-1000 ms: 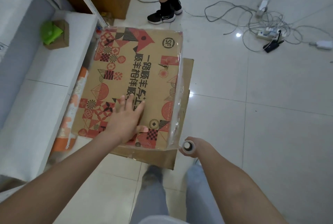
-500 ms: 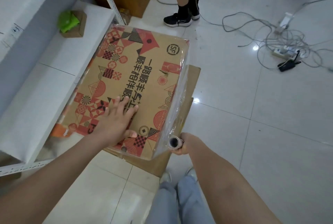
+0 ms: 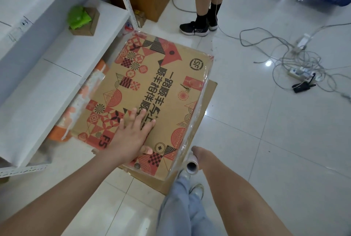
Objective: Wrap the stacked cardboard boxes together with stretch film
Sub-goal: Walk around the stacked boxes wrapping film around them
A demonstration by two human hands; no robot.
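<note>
Left hand (image 3: 131, 138) flat on boxes (image 3: 152, 93); right hand (image 3: 199, 155) seemingly grips film roll (image 3: 192, 167).

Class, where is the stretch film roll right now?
In the head view, lower right of centre: the stretch film roll is gripped by the right hand, beside the printed box's near right corner.

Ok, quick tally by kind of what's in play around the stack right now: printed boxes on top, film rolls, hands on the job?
Printed cardboard box on top of the stack: 1
Stretch film roll: 1
Hands: 2, left hand flat on the box, right hand gripping the roll
Total: 4
How many boxes lie beneath cannot be told.
</note>
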